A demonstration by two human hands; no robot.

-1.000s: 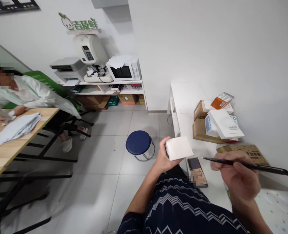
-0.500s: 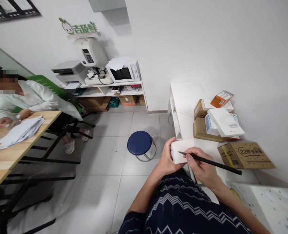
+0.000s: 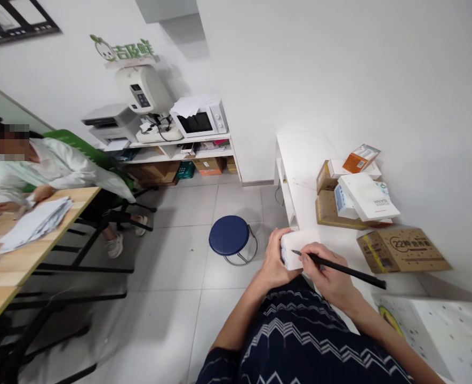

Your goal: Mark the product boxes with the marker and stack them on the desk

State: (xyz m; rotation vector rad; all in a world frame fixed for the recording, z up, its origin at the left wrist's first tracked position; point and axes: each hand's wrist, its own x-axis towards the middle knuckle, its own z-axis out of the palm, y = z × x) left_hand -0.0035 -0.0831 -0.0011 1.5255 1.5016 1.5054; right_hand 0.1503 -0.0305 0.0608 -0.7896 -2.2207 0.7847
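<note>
1. The left hand (image 3: 274, 261) grips a small white box (image 3: 297, 247) by its near end, holding it at the front edge of the white counter (image 3: 305, 160).
2. The right hand (image 3: 327, 272) pinches a black pen (image 3: 340, 268), tip touching the box.
3. Cardboard boxes (image 3: 399, 249) lie further right on the counter.
4. A blue stool (image 3: 228, 234) stands on the floor nearby.

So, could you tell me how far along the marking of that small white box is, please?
Already done: the left hand grips the small white box. In hand: the right hand sets the long black pen tip on its face. Any marks are too small to see, so what is left is unclear.
</note>
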